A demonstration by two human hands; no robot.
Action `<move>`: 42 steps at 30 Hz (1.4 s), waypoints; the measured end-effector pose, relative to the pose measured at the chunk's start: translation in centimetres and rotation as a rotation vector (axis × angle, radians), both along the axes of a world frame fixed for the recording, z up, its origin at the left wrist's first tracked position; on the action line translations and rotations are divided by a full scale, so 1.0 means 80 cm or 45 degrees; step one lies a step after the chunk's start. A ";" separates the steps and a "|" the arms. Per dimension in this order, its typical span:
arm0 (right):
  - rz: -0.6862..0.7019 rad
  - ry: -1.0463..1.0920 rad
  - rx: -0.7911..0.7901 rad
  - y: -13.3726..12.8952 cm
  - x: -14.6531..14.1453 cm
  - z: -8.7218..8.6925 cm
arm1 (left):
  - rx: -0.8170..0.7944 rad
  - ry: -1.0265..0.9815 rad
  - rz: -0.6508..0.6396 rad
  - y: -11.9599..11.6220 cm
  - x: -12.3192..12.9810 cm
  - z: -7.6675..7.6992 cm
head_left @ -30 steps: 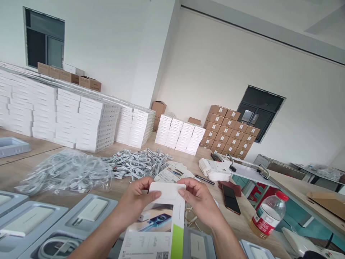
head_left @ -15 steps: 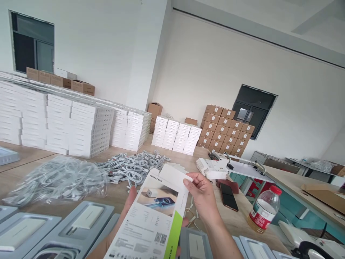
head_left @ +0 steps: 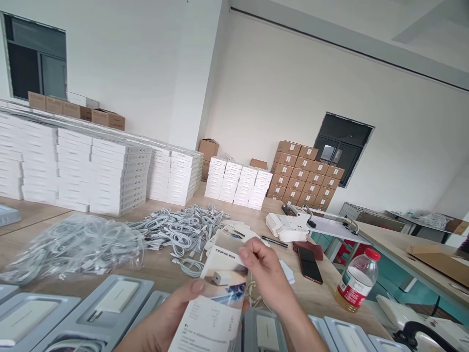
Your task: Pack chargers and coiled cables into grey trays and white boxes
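A printed white packaging box with a charger picture is held at the bottom centre, tilted, its printed side facing me. My left hand grips its left edge, the thumb lying on the front. My right hand pinches the upper right corner between thumb and curled fingers. Grey trays holding white chargers line the front edge on both sides of the box. Behind the box are more printed white cards or boxes and a heap of grey cables.
Bagged cables lie at left, before tall stacks of white boxes. To the right are a black pen, a phone, a bottle with a red cap and a white carton pile. Brown cartons stand behind.
The box has turned and shows a narrower face. My left thumb now lies over its front, and my right hand has shifted slightly down. The black pen has come into sight.
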State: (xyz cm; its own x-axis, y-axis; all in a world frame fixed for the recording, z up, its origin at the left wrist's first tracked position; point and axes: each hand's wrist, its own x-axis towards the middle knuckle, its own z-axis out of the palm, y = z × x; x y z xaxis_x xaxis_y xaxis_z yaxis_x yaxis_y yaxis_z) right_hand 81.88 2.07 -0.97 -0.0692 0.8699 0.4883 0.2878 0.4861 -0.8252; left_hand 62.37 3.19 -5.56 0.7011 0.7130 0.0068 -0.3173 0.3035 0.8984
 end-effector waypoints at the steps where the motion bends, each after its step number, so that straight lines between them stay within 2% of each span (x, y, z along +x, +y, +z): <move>1: 0.017 0.072 -0.006 0.003 0.005 0.000 | -0.092 -0.039 -0.064 -0.001 0.003 0.001; 3: 0.001 0.174 -0.020 0.007 0.014 0.000 | -0.280 -0.114 -0.125 0.000 0.003 0.005; 5: -0.005 0.183 -0.091 0.009 0.021 -0.002 | -0.369 -0.145 -0.038 0.004 0.000 0.010; 6: 0.049 0.140 -0.168 0.009 0.023 -0.003 | -0.376 -0.150 0.036 0.006 -0.002 0.013; 9: 0.362 -0.001 -0.389 0.008 0.021 -0.007 | -0.211 -0.101 0.290 0.013 -0.006 0.019; 11: 0.475 0.046 -0.403 0.008 0.013 -0.010 | 0.013 0.010 0.452 0.017 -0.007 0.019; 14: 0.410 0.190 -0.285 0.011 -0.001 -0.017 | 0.308 0.256 0.698 0.024 -0.007 0.019; 16: 0.349 0.221 -0.217 0.013 -0.009 -0.022 | 0.386 0.344 0.832 0.028 -0.007 0.019; 20: 0.268 0.199 -0.238 0.019 -0.012 -0.029 | 0.382 0.247 1.108 0.031 -0.006 0.024; 22: 0.181 0.176 -0.267 0.021 -0.007 -0.029 | 0.412 0.177 1.193 0.028 -0.005 0.027; 25: 0.114 0.252 -0.260 0.024 0.004 -0.027 | 0.482 0.113 1.108 0.020 -0.005 0.029; 29: 0.232 0.381 -0.310 0.023 0.013 -0.022 | 0.492 0.077 0.879 0.010 -0.006 0.029; 34: 0.312 0.402 -0.322 0.020 0.009 -0.025 | 0.475 0.050 0.876 0.012 -0.008 0.028; 38: 0.349 0.461 -0.300 0.020 0.002 -0.029 | 0.427 -0.015 0.789 0.015 -0.010 0.026; 40: 0.333 0.432 -0.282 0.020 0.002 -0.028 | 0.386 -0.064 0.733 0.015 -0.013 0.025; 42: 0.245 0.386 -0.254 0.022 0.003 -0.026 | 0.357 -0.095 0.660 0.013 -0.015 0.025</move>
State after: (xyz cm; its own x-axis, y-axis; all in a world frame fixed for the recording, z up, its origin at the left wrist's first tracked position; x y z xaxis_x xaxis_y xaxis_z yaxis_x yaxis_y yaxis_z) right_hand 82.16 3.80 -3.08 -0.1190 0.9348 0.3346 -0.0634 0.3292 -0.9421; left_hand 61.13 4.24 -3.55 0.2525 0.9261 0.2805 -0.4264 -0.1537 0.8914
